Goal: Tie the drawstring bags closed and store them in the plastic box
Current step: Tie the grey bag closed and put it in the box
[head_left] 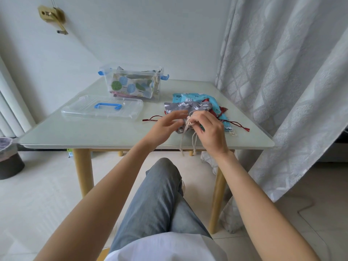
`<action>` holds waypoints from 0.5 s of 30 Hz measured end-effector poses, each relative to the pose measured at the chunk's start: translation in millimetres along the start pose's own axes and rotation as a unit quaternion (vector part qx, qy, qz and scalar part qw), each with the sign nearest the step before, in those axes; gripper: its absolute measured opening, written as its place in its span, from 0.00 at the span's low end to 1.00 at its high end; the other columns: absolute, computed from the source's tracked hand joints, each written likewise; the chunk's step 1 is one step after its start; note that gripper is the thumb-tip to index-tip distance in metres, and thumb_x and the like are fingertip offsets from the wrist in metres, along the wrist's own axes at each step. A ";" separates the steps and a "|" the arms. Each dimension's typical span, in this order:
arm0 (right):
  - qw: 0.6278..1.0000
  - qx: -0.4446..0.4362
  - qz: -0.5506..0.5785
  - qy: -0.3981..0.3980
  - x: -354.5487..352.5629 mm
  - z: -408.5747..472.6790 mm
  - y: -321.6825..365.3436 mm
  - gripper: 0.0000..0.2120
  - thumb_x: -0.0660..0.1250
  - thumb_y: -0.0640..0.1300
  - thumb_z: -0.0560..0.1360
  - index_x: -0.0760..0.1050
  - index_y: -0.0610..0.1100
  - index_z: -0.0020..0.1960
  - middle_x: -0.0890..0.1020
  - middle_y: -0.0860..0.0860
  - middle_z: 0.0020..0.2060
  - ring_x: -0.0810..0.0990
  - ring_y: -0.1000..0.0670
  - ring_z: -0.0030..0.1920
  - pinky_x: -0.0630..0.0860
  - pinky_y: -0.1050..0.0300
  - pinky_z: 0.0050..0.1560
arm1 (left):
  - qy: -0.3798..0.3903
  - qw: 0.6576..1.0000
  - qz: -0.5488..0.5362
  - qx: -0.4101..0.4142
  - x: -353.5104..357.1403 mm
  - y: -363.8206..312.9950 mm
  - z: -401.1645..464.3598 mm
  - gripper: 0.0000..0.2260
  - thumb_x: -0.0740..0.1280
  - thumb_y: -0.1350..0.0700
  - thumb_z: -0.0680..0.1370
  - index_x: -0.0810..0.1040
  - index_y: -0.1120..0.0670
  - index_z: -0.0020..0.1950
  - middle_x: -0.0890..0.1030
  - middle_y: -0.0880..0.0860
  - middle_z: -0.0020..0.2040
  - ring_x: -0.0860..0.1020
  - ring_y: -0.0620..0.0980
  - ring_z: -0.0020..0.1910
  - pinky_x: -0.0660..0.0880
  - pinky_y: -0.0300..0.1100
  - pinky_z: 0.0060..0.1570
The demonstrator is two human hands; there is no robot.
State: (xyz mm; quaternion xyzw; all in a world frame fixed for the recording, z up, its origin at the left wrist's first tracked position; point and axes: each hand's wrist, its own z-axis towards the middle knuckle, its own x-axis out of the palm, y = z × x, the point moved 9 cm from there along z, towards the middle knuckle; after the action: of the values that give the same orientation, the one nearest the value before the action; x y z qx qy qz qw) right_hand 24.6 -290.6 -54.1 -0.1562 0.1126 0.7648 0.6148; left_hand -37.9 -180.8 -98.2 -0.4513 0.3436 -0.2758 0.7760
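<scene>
While both hands work at the near right part of the counter (75,132), the surroundings read as follows. Clear plastic box (131,81) with blue latches stands toward the far edge, left of centre, open on top; a bag with green and blue circles (124,85) shows through its front wall, with more cloth packed behind and under it. Box lid (102,109) with blue handle lies flat just in front of the box, nearer the left edge. A turquoise bag (205,98) lies flat toward the right edge; a dark red cord (235,124) trails from it toward the near right corner, and another red cord end (152,118) lies left of the hands. Curtain (282,72) hangs just beside the right edge of the counter. A dark bin (9,162) stands on the floor to the left.

Grey bag (188,108) with white print lies partly over the turquoise bag, its gathered mouth toward the near edge. Pale drawstrings (188,140) hang from the mouth past the near edge.

Right hand (209,132): fingers curled, pinching the drawstring at the gathered mouth, back of hand up, hiding part of the bag. Left hand (165,129): fingers loosely extended, tips at the bag's mouth beside the cord; cannot tell whether it holds anything. Both forearms reach in over a crossed knee.
</scene>
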 end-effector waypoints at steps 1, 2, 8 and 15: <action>1.000 0.006 0.010 0.000 -0.2 -1.0 -0.1 0.03 0.69 0.36 0.73 0.78 0.36 0.43 0.81 0.44 0.41 0.78 0.50 0.46 0.74 0.64 0.53 | 0.010 1.000 0.007 0.014 5.0 -1.2 -1.2 0.13 0.61 0.61 0.80 0.73 0.56 0.65 0.79 0.53 0.59 0.78 0.48 0.57 0.74 0.38 0.56; 1.000 0.013 0.020 0.000 -0.6 -1.7 -0.8 0.03 0.69 0.36 0.73 0.78 0.36 0.43 0.81 0.44 0.41 0.78 0.50 0.46 0.75 0.63 0.52 | 0.013 1.000 0.006 0.023 8.3 -1.8 -2.0 0.12 0.62 0.61 0.79 0.75 0.56 0.63 0.80 0.53 0.57 0.78 0.47 0.57 0.74 0.38 0.56; 0.999 0.025 0.035 0.009 -4.2 -2.7 -10.6 0.04 0.72 0.36 0.71 0.78 0.36 0.42 0.81 0.45 0.40 0.76 0.49 0.45 0.74 0.59 0.49 | -0.003 0.999 -0.016 0.044 6.8 -7.7 -1.2 0.04 0.65 0.63 0.77 0.77 0.57 0.50 0.81 0.50 0.48 0.79 0.41 0.46 0.75 0.35 0.49; 0.997 0.040 0.057 0.022 -2.8 -2.8 -13.9 0.04 0.72 0.38 0.70 0.79 0.37 0.43 0.82 0.46 0.41 0.78 0.49 0.45 0.76 0.58 0.48 | -0.065 0.997 -0.025 0.026 -6.9 -13.6 0.2 0.02 0.65 0.60 0.78 0.77 0.56 0.47 0.82 0.51 0.41 0.80 0.44 0.40 0.77 0.38 0.44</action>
State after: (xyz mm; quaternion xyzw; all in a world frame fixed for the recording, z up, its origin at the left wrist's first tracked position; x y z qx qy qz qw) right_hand 39.0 -291.2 -55.4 -0.1414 0.1656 0.7897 0.5736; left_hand -43.6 -181.7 -84.1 -0.4564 0.2739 -0.2741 0.8010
